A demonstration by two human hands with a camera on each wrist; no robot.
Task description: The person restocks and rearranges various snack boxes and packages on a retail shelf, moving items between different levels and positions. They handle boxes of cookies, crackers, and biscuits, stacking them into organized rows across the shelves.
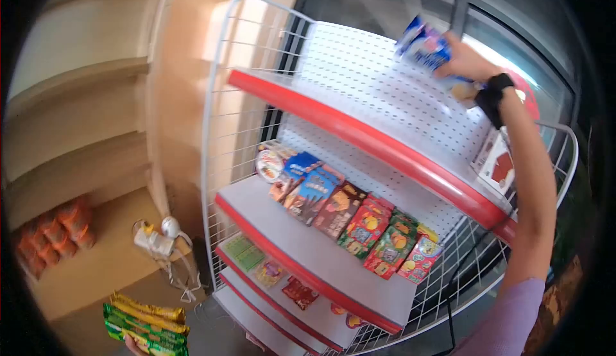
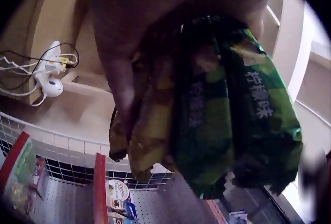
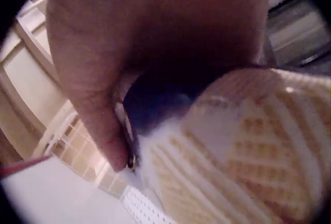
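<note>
My right hand (image 1: 470, 62), raised over the top shelf (image 1: 385, 121), grips blue snack packs (image 1: 423, 48) by one end. Printed wafers fill much of the snack packaging (image 3: 232, 157) in the right wrist view, with the thumb along its side. Low at the left of the head view, my left hand (image 1: 132, 346) holds a bundle of green snack packs (image 1: 160, 338) and yellow snack packs (image 1: 151, 308). Seen from the left wrist, the fingers curl over the tops of the green packs (image 2: 204, 125) and yellow packs (image 2: 151, 125). Most of the left hand is hidden in the head view.
Snack boxes (image 1: 367, 225) line the second shelf of the wire-sided rack (image 1: 208, 131). A white box (image 1: 497, 163) stands at the top shelf's right end. Left are wooden shelves (image 1: 77, 77), orange packs (image 1: 61, 231) and a power strip (image 1: 154, 242) with cords.
</note>
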